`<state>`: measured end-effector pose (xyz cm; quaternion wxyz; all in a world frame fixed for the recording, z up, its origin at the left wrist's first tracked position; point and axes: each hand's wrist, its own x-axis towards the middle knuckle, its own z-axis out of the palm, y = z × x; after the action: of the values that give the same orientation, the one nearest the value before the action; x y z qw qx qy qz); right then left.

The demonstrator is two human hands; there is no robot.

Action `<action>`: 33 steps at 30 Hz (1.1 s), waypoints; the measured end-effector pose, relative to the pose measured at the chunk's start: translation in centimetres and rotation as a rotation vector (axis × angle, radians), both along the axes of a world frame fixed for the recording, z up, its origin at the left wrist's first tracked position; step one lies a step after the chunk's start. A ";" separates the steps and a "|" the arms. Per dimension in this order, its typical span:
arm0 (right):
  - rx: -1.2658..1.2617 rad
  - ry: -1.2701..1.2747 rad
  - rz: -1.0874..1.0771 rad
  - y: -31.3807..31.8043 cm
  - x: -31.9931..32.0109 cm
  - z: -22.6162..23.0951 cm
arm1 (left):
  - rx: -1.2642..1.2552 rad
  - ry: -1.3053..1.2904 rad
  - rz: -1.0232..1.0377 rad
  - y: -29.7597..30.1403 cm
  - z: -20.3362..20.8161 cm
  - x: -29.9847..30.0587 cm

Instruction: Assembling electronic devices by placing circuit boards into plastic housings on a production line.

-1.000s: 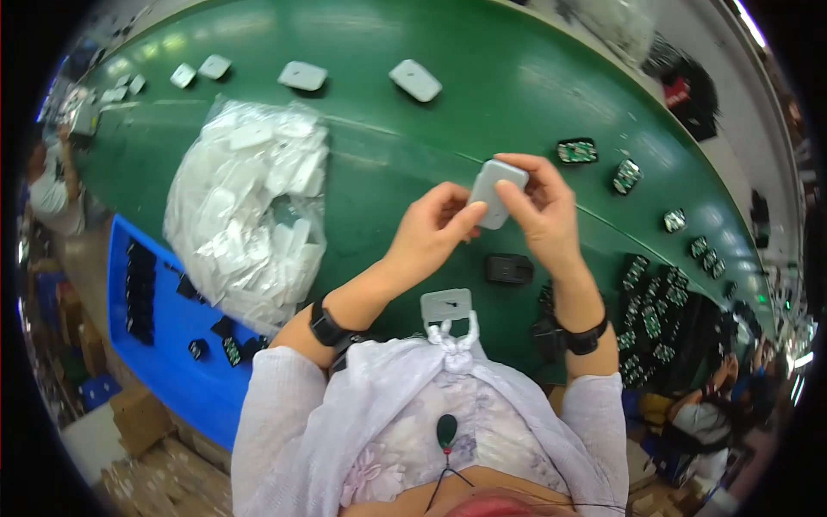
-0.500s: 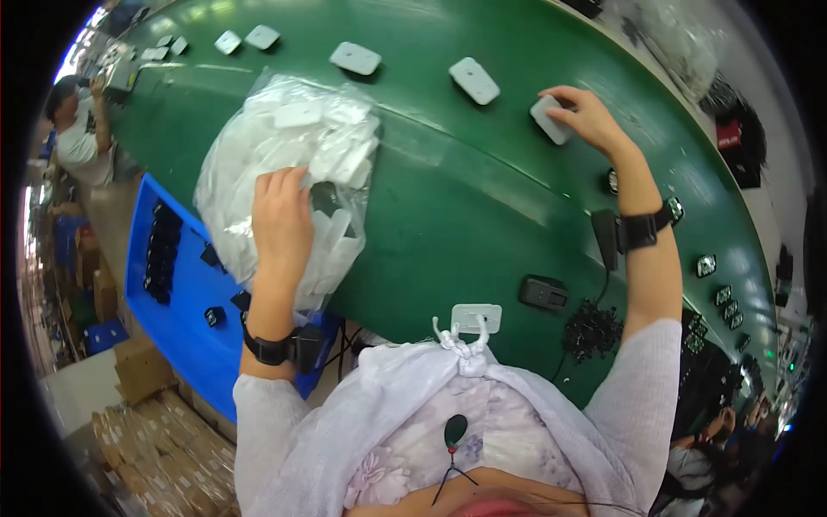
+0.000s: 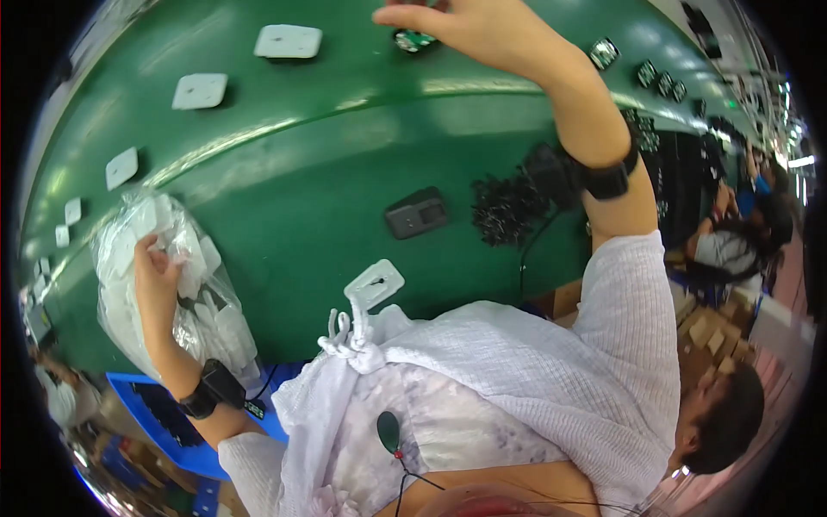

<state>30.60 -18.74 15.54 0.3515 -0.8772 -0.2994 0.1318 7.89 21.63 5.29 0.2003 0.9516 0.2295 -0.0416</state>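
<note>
My left hand rests on a clear plastic bag filled with white plastic covers. Its fingers curl around part of the bag, and what lies under them is partly hidden. My right hand reaches to the far edge of view, thumb stretched out, with some fingertips cut off. Just below it sits a small black unit with a green circuit board. A white rounded cover lies to the left of this hand, apart from it. Beyond it, another white cover is part of a row on the green table.
A black boxy device and a heap of small black parts lie mid-table. One white cover is close to my body. More circuit-board units stand far right. A blue tray is at lower left. Other people sit at right.
My view has turned right. My right hand has let go of the white cover, which now lies on the table, and has moved over to the circuit-board unit. The left hand stays at the bag.
</note>
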 end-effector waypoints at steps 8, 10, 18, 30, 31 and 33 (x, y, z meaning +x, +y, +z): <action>-0.219 -0.271 -0.357 -13.0 -11.3 -5.7 | 0.414 -0.031 -0.066 -1.6 4.7 -1.6; -0.249 -0.204 -0.443 -14.1 -13.1 -7.5 | 0.494 -0.042 -0.067 -1.9 6.0 -2.2; -0.158 -0.220 -0.435 -13.0 -15.3 -11.1 | 0.616 0.074 0.026 -1.2 7.7 -0.9; -0.134 -0.405 -0.460 -12.6 -15.3 -11.2 | 0.362 -0.018 -0.249 1.3 0.1 -5.0; -0.132 -0.416 -0.477 -12.6 -15.2 -11.1 | 0.359 -0.016 -0.246 2.3 0.0 -5.7; -0.063 -0.349 -0.520 -12.6 -15.4 -11.0 | 0.373 0.010 -0.443 3.4 0.2 -6.7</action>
<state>15.24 -31.32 4.51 0.2893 -0.9442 -0.1167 -0.1058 1.17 25.04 5.52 0.0069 0.9987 0.0206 -0.0461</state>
